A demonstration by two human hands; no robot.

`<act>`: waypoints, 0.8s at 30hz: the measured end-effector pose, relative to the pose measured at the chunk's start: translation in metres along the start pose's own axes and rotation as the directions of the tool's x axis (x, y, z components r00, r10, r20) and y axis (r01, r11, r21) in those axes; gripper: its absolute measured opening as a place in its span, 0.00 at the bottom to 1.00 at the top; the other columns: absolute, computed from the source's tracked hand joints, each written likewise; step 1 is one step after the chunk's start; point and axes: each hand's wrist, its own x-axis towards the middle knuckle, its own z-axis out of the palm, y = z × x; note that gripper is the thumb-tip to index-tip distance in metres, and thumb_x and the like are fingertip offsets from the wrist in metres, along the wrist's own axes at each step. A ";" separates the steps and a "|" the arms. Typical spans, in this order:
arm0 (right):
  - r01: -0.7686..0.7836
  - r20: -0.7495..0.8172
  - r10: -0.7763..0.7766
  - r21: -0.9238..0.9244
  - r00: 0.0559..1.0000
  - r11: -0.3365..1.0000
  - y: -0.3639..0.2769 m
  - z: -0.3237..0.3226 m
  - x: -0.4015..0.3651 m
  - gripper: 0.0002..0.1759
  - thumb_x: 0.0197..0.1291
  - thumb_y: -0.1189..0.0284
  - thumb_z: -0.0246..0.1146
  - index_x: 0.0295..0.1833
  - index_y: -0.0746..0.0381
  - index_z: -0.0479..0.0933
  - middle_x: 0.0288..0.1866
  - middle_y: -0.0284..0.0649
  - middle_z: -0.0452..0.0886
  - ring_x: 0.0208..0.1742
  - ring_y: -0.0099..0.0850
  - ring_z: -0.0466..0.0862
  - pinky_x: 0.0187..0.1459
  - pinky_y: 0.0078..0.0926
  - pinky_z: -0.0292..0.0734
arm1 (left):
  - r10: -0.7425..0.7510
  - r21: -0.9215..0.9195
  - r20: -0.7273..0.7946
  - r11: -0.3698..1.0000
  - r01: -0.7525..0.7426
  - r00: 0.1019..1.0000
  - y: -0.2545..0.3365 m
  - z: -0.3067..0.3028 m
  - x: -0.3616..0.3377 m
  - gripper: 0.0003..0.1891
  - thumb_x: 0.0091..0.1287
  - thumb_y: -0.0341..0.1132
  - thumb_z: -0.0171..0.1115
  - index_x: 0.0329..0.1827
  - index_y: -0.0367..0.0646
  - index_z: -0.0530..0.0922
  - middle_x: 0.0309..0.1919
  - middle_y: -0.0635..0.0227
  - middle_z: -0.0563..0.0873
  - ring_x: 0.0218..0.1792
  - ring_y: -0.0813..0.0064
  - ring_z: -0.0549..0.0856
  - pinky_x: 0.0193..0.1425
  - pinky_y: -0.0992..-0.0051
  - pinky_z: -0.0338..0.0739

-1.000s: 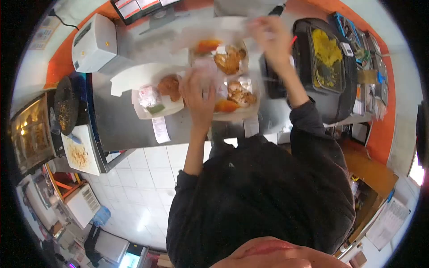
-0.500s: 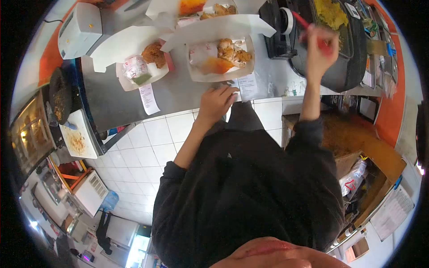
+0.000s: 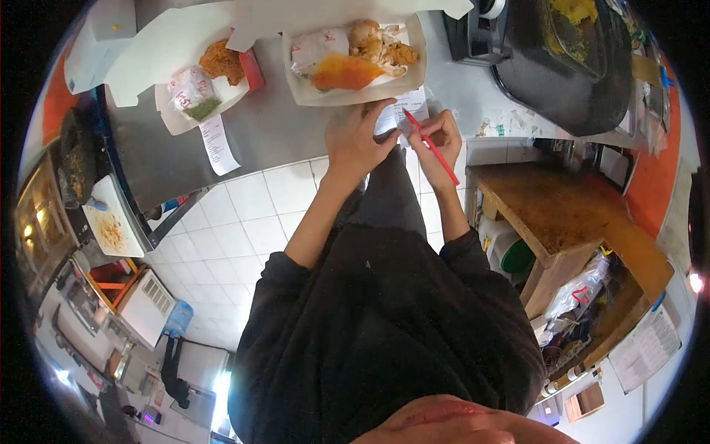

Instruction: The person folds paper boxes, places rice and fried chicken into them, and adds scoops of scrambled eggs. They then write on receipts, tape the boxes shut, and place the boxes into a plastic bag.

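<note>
In the head view, the right hand [image 3: 438, 140] is gripping a red pen [image 3: 432, 149] at the slip [image 3: 411, 106] (a printed one), while the left hand [image 3: 356, 144] is steadying its edge, thumb and forefinger spread — both hands nearly meeting. The food box [image 3: 349, 98] is sitting at eleven o'clock from them.

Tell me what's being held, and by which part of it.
The right hand holds a red pen, nearer the end by the receipt. The left hand is at the receipt's left side; whether it grips it I cannot tell.
</note>
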 end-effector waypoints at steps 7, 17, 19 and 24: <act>-0.017 0.061 0.022 -0.084 0.998 0.996 -0.003 -0.013 0.015 0.11 0.47 0.83 0.68 0.26 0.64 0.70 0.30 0.35 0.69 0.32 0.25 0.73 0.32 0.20 0.69 | -0.066 -0.013 0.086 0.998 0.067 0.994 0.003 -0.002 0.005 0.29 0.55 0.52 0.70 0.62 0.62 0.75 0.56 0.65 0.81 0.54 0.61 0.82 0.52 0.55 0.73; -0.142 0.348 0.122 0.032 0.930 0.989 0.000 -0.047 0.041 0.14 0.53 0.83 0.68 0.25 0.62 0.69 0.31 0.30 0.69 0.32 0.17 0.70 0.34 0.15 0.66 | -0.096 0.006 0.104 0.995 0.095 0.990 0.002 0.000 0.005 0.30 0.54 0.53 0.70 0.63 0.64 0.75 0.55 0.64 0.81 0.53 0.62 0.82 0.52 0.55 0.74; -0.116 0.424 0.100 0.010 0.900 0.993 -0.001 -0.048 0.042 0.13 0.54 0.82 0.68 0.26 0.62 0.69 0.30 0.30 0.69 0.32 0.16 0.71 0.33 0.14 0.66 | -0.100 0.038 0.102 0.995 0.096 0.990 0.003 0.000 0.006 0.30 0.54 0.53 0.70 0.63 0.65 0.75 0.55 0.64 0.81 0.53 0.61 0.82 0.52 0.56 0.74; -0.300 0.472 0.270 -0.011 0.840 0.954 -0.009 -0.050 0.047 0.13 0.54 0.81 0.68 0.26 0.62 0.69 0.31 0.30 0.69 0.32 0.16 0.71 0.31 0.14 0.67 | -0.094 -0.013 0.099 0.995 0.096 0.991 0.003 -0.001 0.005 0.30 0.54 0.54 0.70 0.62 0.65 0.75 0.54 0.65 0.81 0.50 0.62 0.83 0.51 0.58 0.75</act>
